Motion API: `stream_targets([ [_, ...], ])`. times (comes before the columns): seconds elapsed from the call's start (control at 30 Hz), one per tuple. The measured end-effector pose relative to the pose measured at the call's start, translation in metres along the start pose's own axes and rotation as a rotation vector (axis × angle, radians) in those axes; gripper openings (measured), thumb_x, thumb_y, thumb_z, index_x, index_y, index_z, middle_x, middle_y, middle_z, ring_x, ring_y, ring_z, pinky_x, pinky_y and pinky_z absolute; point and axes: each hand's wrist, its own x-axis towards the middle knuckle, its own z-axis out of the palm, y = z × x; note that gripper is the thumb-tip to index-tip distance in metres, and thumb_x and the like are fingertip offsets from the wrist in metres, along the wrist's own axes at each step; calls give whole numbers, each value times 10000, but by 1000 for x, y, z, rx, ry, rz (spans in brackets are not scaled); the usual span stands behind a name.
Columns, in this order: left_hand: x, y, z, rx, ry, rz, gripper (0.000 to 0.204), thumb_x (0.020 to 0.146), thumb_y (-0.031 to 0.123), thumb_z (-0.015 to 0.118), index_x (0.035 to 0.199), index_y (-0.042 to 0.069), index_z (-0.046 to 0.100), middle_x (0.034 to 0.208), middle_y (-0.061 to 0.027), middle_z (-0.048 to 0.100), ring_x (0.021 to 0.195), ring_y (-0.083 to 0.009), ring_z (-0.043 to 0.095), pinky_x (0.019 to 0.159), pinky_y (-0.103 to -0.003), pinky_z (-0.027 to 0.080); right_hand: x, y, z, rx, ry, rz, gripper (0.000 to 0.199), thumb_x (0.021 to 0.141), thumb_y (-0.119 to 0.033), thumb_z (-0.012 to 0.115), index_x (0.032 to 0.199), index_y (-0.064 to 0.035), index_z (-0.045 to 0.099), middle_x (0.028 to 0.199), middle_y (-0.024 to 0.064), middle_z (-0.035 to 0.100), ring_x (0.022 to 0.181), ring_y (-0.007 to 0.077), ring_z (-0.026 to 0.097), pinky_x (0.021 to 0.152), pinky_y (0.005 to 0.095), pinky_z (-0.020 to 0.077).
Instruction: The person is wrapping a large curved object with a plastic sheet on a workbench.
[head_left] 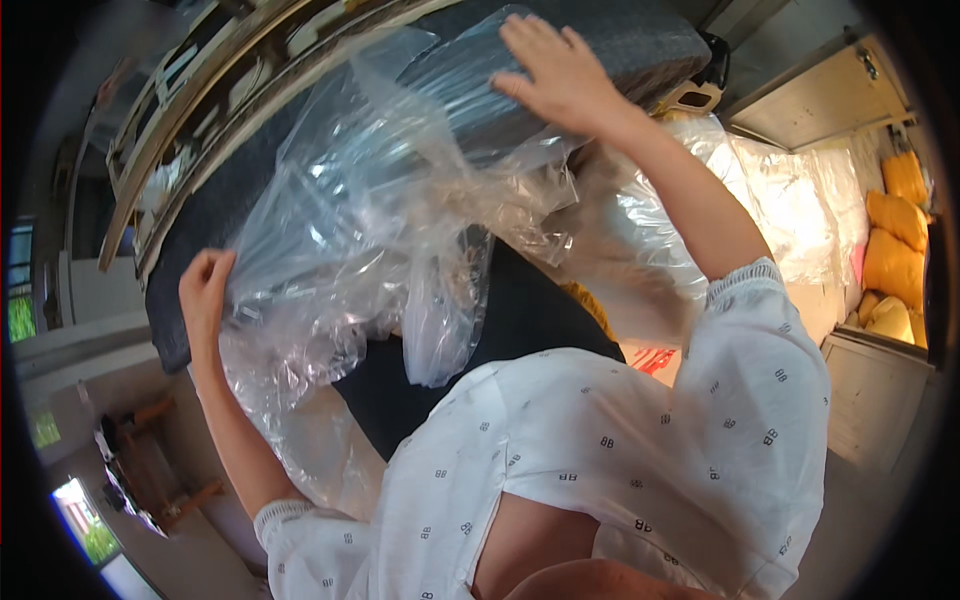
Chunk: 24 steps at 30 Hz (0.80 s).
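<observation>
A large sheet of clear plastic film (350, 210) lies crumpled over a long dark grey padded surface (630, 45) and hangs down over my lap. My left hand (207, 290) is closed on the film's left edge, with the plastic pulled taut from the fingertips. Toward the far side, my right hand (555, 78) lies flat with its fingers spread, over the film's far right part on the dark surface. Whether its palm presses on the film cannot be made out.
Behind the dark surface runs a wooden frame (190, 110). More clear plastic (790, 200) is bunched at the right, near yellow bundles (893, 245) and a pale cabinet (875, 400). A wooden stand with dark parts (150, 460) is at the left.
</observation>
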Motion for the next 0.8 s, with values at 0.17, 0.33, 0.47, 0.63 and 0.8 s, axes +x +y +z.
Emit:
stream_targets([
  [0.17,39,-6,35,69,367,39,244,793,264,631,784,26,580,629,-47,493,594,-107,452,579,-239,374,14,6,-12,189,398,-200,407,836,-334,528,1124,-53,468,1145,109,463,1077,239,430,902,376,323],
  [0.33,42,-2,32,53,403,22,287,786,339,625,799,53,604,634,-48,525,592,-126,477,588,-251,384,-35,-49,-68,478,188,-111,497,805,-252,573,1226,-28,437,1262,154,442,1208,300,375,994,373,298],
  [0.47,49,-4,34,0,379,38,279,784,325,634,794,49,604,626,-24,520,584,-101,458,577,-237,375,-39,-100,-61,523,270,152,409,805,-198,586,1164,-30,484,1097,136,535,1115,260,466,955,351,345],
  [0.63,40,-16,35,-23,387,20,264,779,302,649,800,42,605,634,1,505,594,-76,429,567,-219,358,5,-83,-83,1477,252,431,175,843,-157,548,963,-29,546,803,-12,555,672,101,517,623,243,431],
  [0.8,54,-10,35,-100,322,88,214,770,235,669,802,34,602,660,19,506,620,-57,435,584,-202,363,-9,21,-37,623,197,521,223,830,-249,556,825,-29,591,642,27,544,594,119,510,562,279,421],
])
